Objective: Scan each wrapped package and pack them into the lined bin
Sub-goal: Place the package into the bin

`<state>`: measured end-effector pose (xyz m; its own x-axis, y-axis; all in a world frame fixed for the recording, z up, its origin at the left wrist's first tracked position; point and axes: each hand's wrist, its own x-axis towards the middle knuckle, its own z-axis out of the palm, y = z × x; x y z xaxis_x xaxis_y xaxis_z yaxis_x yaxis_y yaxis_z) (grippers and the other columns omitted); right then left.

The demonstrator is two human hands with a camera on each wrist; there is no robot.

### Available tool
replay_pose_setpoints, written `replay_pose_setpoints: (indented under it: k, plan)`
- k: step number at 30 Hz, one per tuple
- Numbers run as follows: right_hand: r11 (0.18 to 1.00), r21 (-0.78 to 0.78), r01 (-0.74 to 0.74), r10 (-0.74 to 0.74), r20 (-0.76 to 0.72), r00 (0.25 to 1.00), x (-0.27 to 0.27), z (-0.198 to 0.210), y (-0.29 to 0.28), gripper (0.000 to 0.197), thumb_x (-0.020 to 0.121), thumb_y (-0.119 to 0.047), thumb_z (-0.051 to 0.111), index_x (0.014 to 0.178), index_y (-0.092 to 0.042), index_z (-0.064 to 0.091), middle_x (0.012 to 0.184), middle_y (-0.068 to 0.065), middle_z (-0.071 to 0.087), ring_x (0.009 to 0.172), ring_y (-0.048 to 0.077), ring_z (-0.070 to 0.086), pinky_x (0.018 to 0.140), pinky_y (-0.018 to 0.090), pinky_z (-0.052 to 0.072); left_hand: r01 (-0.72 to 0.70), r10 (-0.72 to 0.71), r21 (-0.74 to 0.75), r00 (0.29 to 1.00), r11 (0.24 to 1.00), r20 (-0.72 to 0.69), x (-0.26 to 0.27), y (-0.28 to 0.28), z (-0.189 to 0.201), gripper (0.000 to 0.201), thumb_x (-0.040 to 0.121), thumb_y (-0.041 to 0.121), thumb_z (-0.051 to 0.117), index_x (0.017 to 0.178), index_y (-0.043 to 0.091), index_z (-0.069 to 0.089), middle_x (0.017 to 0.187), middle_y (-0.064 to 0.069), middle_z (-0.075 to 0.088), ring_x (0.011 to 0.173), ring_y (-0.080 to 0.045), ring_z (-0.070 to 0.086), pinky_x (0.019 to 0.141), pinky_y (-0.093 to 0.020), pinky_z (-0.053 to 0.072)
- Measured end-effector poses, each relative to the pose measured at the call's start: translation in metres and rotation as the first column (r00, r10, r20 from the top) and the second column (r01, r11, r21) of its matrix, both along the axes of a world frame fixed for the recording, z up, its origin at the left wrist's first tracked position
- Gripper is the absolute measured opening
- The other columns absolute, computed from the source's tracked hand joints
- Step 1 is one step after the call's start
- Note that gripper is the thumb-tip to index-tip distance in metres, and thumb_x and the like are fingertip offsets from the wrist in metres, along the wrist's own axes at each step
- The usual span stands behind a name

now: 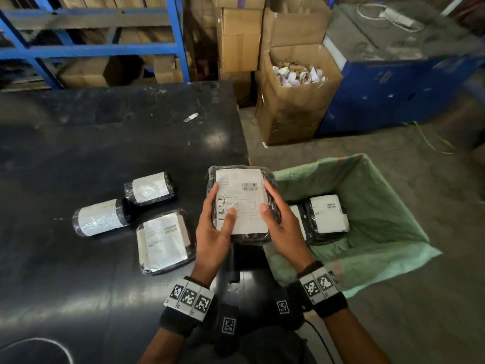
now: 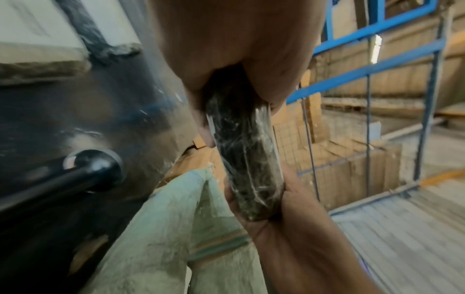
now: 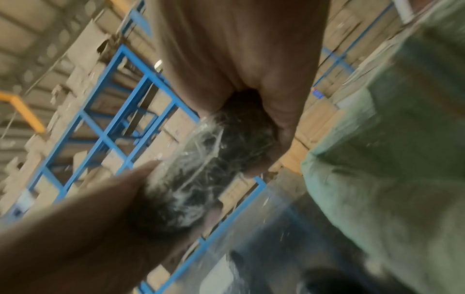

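Note:
Both hands hold one flat black wrapped package point(image 1: 242, 195) with a white label, face up, above the table's right edge. My left hand point(image 1: 217, 229) grips its left side with the thumb on the label; my right hand point(image 1: 275, 222) grips the right side. The package's shiny edge point(image 2: 247, 159) shows between both hands in the left wrist view, and blurred point(image 3: 201, 169) in the right wrist view. The green-lined bin point(image 1: 380, 203) stands just right of the hands, with wrapped packages point(image 1: 328, 216) inside. Three more wrapped packages point(image 1: 162, 240) lie on the black table point(image 1: 78, 143) to the left.
A dark stand point(image 1: 233, 269) rises under the held package near the table's front edge. Open cardboard boxes point(image 1: 294, 101) stand beyond the bin, a blue cabinet point(image 1: 393, 82) to the far right, and blue shelving point(image 1: 91, 48) behind the table. A small tag point(image 1: 191, 117) lies far on the table.

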<state>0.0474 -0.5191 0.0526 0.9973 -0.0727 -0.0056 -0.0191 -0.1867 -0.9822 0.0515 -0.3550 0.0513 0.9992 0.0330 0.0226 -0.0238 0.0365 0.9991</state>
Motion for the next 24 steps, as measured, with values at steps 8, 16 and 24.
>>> replay_pose_setpoints:
  k: [8,16,24]
  plan:
    - [0.969,-0.233,0.083,-0.115,-0.124,0.986,0.009,0.014,-0.137,0.049,0.098,-0.022,0.056,0.146,-0.028,0.046,0.138,-0.014,0.055,0.125,0.004,0.055,0.099,0.027,0.049,0.17,-0.192,0.616,0.981,0.769,-0.031,0.037,-0.067,-0.026,0.073,0.095,0.056,0.024,0.16,0.024,0.023,0.151,-0.012,0.042,0.143,-0.028,0.033,0.118,-0.036,0.024]
    - [0.831,-0.507,-0.228,-0.12,-0.564,0.817,0.082,-0.059,-0.224,0.051,0.095,-0.02,0.06,0.144,-0.016,0.048,0.143,0.008,0.053,0.133,0.027,0.05,0.111,0.032,0.037,0.257,-0.293,0.857,0.947,0.446,-0.132,0.041,-0.121,-0.088,0.072,0.096,0.031,0.023,0.16,-0.001,0.015,0.169,-0.021,0.006,0.158,-0.034,0.004,0.125,-0.051,0.022]
    - [0.887,-0.389,-0.25,-0.038,-0.601,0.798,0.123,-0.124,-0.211,0.053,0.095,-0.025,0.061,0.146,-0.02,0.046,0.143,0.006,0.054,0.134,0.021,0.049,0.114,0.035,0.036,0.233,-0.292,0.888,0.949,0.397,-0.118,0.037,-0.118,-0.102,0.067,0.102,0.02,0.03,0.161,0.001,0.003,0.17,-0.017,-0.005,0.158,-0.028,-0.006,0.128,-0.046,0.016]
